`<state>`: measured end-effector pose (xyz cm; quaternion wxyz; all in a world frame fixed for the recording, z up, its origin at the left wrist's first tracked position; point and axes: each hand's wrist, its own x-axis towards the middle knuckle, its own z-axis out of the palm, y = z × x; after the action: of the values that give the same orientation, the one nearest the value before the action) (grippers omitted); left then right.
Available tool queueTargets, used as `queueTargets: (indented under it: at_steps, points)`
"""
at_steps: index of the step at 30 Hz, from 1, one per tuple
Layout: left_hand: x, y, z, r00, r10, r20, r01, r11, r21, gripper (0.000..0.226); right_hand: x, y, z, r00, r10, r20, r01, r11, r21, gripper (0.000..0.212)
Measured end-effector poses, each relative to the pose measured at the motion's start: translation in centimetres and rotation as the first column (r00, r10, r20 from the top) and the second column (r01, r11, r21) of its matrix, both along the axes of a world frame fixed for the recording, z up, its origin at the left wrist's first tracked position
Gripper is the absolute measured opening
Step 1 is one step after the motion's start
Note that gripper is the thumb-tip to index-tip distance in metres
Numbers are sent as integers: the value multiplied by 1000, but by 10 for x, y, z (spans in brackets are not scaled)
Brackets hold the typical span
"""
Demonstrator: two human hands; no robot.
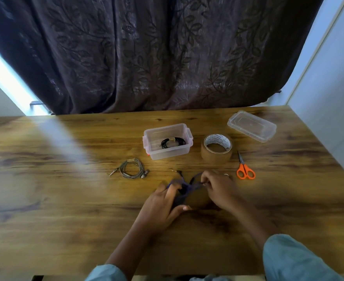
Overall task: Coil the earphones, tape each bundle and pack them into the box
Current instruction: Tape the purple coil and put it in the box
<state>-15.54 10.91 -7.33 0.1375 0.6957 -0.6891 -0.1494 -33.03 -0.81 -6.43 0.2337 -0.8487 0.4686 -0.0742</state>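
Observation:
Both of my hands hold dark blue earphones (188, 186) over the middle of the wooden table (65, 199). My left hand (163, 203) grips one side of the loops, and my right hand (217, 189) pinches the cable on the other side. The jack end (177, 171) pokes out beyond my fingers. A coiled, taped grey earphone bundle (131, 168) lies on the table to the left. A clear plastic box (168, 140) behind my hands holds a coiled black earphone bundle (173, 142).
A roll of brown tape (216, 148) stands right of the box. Orange-handled scissors (245, 169) lie beside the tape. The clear lid (251, 125) rests at the far right. A dark curtain (157, 53) hangs behind the table.

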Motion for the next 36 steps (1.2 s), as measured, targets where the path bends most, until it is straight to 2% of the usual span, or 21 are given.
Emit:
queueTargets:
  at_steps: [4, 6, 8, 10, 11, 13, 15, 17, 19, 21, 23, 25, 27, 29, 30, 32, 34, 35, 36]
  points:
    - [6, -3, -5, 998, 3, 68, 3, 996, -87, 85, -5, -1, 8, 992, 41, -123, -46, 998, -37, 35]
    - [6, -9, -5, 994, 76, -82, -90, 980, -180, 85, 2, 5, 15, 994, 107, -6, -108, 994, -22, 40]
    - [3, -16, 1, 942, 144, -304, -235, 928, -288, 78, 11, 15, 23, 960, 120, 254, -156, 979, 129, 28]
    - [-3, -26, 16, 850, 161, -501, -367, 864, -346, 74, 20, 26, 32, 880, 10, 475, -210, 905, 371, 37]
    - [-6, -31, 27, 789, 151, -596, -425, 834, -351, 74, 24, 30, 32, 850, -76, 521, -209, 859, 467, 44]
    - [-12, -40, 51, 638, 136, -758, -519, 803, -293, 75, 29, 31, 32, 823, -230, 520, -174, 769, 615, 64]
    - [-14, -47, 74, 512, 174, -841, -579, 793, -188, 78, 32, 30, 33, 790, -276, 548, -211, 716, 665, 83]
    - [-15, -50, 90, 500, 287, -817, -632, 766, -117, 87, 35, 27, 42, 737, -235, 633, -286, 740, 608, 83]
    - [-13, -52, 98, 561, 384, -733, -670, 731, -129, 88, 38, 24, 53, 709, -227, 668, -308, 753, 582, 85]
    - [-9, -53, 105, 603, 397, -692, -659, 737, -151, 83, 39, 20, 59, 722, -227, 653, -298, 750, 590, 91]
    - [-3, -57, 112, 606, 413, -680, -633, 768, -98, 86, 37, 16, 64, 735, -199, 648, -293, 770, 568, 80]
    - [2, -58, 118, 523, 434, -733, -630, 777, 11, 90, 35, 10, 63, 733, -217, 645, -265, 781, 565, 49]
    - [6, -56, 126, 341, 433, -834, -609, 778, 155, 82, 34, 3, 61, 756, -248, 605, -176, 814, 554, 22]
    - [10, -52, 134, 148, 440, -885, -561, 775, 292, 79, 35, -5, 60, 816, -208, 539, -109, 862, 496, 5]
    - [14, -51, 136, 80, 436, -896, -529, 781, 333, 80, 35, -5, 65, 852, -173, 495, -102, 871, 481, 6]
    - [20, -50, 139, 33, 430, -902, -473, 802, 365, 82, 36, -3, 74, 926, -113, 360, -54, 905, 422, 23]
    - [23, -48, 142, 46, 439, -898, -462, 806, 370, 82, 38, 2, 85, 950, -89, 298, 15, 970, 241, 25]
    - [24, -48, 142, 52, 443, -895, -468, 803, 370, 82, 40, 4, 89, 926, -101, 363, 32, 981, 190, 26]
    - [25, -48, 143, 54, 449, -892, -475, 797, 372, 82, 42, 8, 95, 872, -115, 476, 11, 976, 215, 29]
